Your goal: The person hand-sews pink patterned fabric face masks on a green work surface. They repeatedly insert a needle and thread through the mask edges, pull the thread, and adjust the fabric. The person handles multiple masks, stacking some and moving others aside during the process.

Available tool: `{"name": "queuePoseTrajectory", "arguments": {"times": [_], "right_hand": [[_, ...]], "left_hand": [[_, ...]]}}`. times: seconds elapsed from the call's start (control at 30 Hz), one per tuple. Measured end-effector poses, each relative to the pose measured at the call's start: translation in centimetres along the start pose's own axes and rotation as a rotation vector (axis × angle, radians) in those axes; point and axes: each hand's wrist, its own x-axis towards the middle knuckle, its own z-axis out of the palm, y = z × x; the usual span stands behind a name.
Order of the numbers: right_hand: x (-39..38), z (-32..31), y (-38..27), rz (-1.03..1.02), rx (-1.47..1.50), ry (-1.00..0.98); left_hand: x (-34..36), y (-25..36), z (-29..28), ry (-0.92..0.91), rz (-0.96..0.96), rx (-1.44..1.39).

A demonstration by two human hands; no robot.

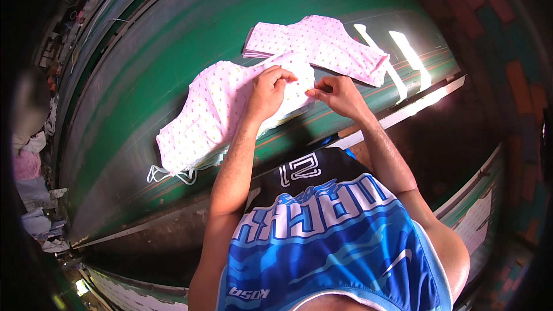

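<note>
A pink garment with small printed dots [208, 105] lies on the green work surface [144, 103], with white cords [184, 174] trailing from its lower left corner. My left hand [268, 92] rests on its sunlit upper right part, fingers curled onto the cloth. My right hand [337, 95] pinches the garment's right edge between thumb and finger. Just beyond, a second stack of matching pink pieces [322, 43] lies partly behind the first.
Piled cloth and clutter [31, 167] sit past the surface's far left end. A pale rail [417, 106] runs along the near edge at right. Bright sunlight patches fall beside the far stack. Dark recesses and another green panel [472, 196] show at lower right.
</note>
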Motion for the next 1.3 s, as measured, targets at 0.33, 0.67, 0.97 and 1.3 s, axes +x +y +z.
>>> {"name": "queuePoseTrajectory", "arguments": {"times": [0.33,0.67,0.97,1.3], "right_hand": [[-0.8,-0.5,-1.9,-0.182,-0.333,0.127],[1.4,-1.6,-3.3,-0.184,-0.253,0.096],[0.4,-1.7,-0.7,-0.109,-0.082,0.001],[-1.1,-1.7,1.3,-0.020,0.026,-0.025]], "left_hand": [[-0.7,1.2,-0.2,-0.063,0.113,0.148],[-0.6,0.3,0.9,-0.019,0.121,0.158],[-1.2,1.5,1.4,-0.013,0.109,0.196],[-0.8,1.8,2.8,-0.016,0.091,0.383]]}}
